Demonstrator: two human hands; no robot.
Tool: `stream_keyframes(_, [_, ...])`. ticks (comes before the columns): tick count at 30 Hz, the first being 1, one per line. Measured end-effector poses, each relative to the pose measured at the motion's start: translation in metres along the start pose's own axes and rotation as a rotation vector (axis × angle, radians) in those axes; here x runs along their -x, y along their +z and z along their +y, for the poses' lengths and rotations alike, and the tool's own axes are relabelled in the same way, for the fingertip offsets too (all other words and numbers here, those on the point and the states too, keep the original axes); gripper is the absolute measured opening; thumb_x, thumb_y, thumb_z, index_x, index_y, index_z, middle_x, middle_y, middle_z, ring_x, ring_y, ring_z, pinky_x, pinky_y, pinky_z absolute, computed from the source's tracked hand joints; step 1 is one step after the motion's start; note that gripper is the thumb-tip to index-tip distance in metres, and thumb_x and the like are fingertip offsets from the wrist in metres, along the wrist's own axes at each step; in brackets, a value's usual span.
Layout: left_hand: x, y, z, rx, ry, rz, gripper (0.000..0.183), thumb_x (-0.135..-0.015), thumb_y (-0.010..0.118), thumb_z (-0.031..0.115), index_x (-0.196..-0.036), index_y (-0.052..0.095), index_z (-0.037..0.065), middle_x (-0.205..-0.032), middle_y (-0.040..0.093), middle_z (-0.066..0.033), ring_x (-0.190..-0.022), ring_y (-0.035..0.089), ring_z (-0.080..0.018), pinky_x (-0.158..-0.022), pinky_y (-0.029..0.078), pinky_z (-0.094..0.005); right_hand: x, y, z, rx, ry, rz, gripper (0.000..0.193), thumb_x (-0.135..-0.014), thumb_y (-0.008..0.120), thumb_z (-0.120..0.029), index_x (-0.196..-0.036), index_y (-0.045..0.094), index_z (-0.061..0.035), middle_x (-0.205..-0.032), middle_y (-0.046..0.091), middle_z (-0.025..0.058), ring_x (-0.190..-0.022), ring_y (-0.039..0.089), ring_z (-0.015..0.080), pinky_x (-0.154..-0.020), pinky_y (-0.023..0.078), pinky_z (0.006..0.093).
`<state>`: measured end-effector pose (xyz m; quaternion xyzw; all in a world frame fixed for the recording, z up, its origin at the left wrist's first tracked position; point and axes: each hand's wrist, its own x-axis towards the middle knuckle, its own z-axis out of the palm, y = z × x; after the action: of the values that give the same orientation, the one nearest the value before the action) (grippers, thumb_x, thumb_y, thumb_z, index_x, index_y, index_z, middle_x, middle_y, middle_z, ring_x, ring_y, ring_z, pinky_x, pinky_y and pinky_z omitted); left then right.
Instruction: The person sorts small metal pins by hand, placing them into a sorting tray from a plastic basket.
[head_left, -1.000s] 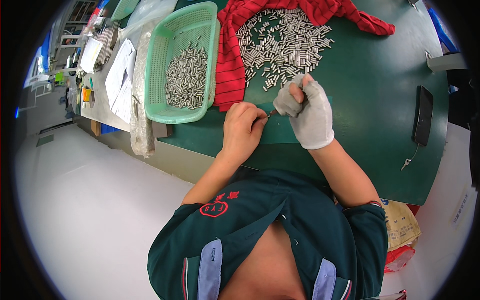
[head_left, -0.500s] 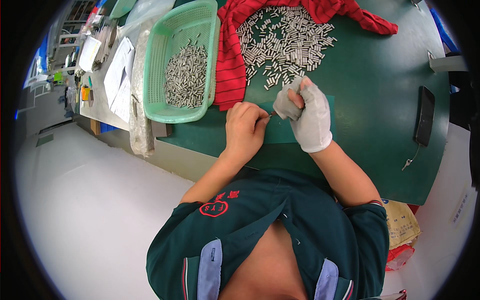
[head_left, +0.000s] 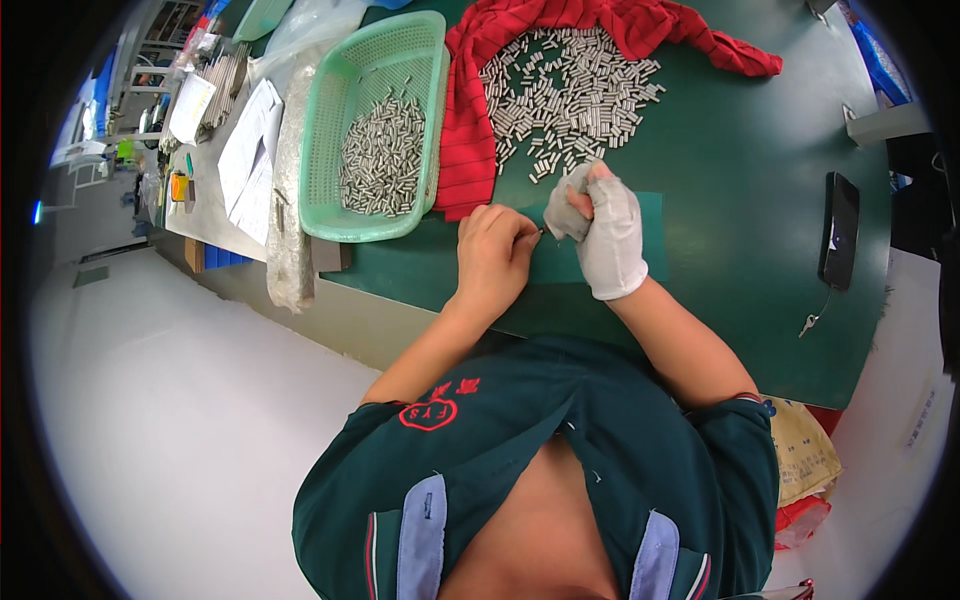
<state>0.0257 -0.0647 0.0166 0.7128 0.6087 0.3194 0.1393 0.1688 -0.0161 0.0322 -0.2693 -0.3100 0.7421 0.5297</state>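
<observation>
My bare left hand point(head_left: 492, 250) rests on the green table with thumb and forefinger pinched. A tiny dark tip point(head_left: 543, 230) shows at those fingertips; its kind is too small to make out. Close on its right is my right hand point(head_left: 608, 238), in a white glove that leaves some fingertips bare. Its fingers are curled closed, and whatever they hold is hidden. Both hands are over a green mat point(head_left: 650, 235). Beyond them lie many small metal cylinders point(head_left: 590, 95), loose on the table beside a red striped cloth point(head_left: 467, 150).
A light green plastic basket point(head_left: 312, 190) with more metal cylinders stands left of the cloth. Farther left are a plastic-wrapped bundle point(head_left: 290, 260) and papers point(head_left: 250, 150). A black phone point(head_left: 840, 230) with a key point(head_left: 808, 325) lies at the right table edge.
My right hand has shifted slightly left, and its curled fingers have turned a little. My left hand keeps its pinch. The whole view has moved slightly.
</observation>
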Motion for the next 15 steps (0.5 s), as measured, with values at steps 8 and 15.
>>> stream_keyframes(8, [-0.001, -0.032, -0.002, 0.505, -0.125, 0.009, 0.009, -0.079, 0.066, -0.001, -0.085, 0.059, 0.002, -0.086, 0.053, -0.0047, -0.077, 0.05, -0.0152, -0.07, 0.04, -0.0266, -0.002, -0.001, -0.002, -0.008, 0.008, -0.056, 0.041, -0.099, 0.038, -0.036, -0.067, 0.033, -0.0106, -0.056, 0.031, -0.0012, -0.05, 0.029, 0.0104, -0.05, 0.029, 0.0269])
stream_keyframes(15, [-0.001, -0.056, -0.007, 1.086, -0.153, 0.077, 0.009, -0.085, 0.064, 0.002, -0.092, 0.058, 0.001, -0.096, 0.051, -0.0044, -0.085, 0.046, -0.0105, -0.075, 0.037, -0.0219, 0.0, -0.002, 0.0, -0.044, -0.016, -0.094, 0.042, -0.097, 0.041, -0.039, -0.067, 0.032, -0.0113, -0.055, 0.028, -0.0022, -0.05, 0.026, 0.0103, -0.052, 0.029, 0.0274])
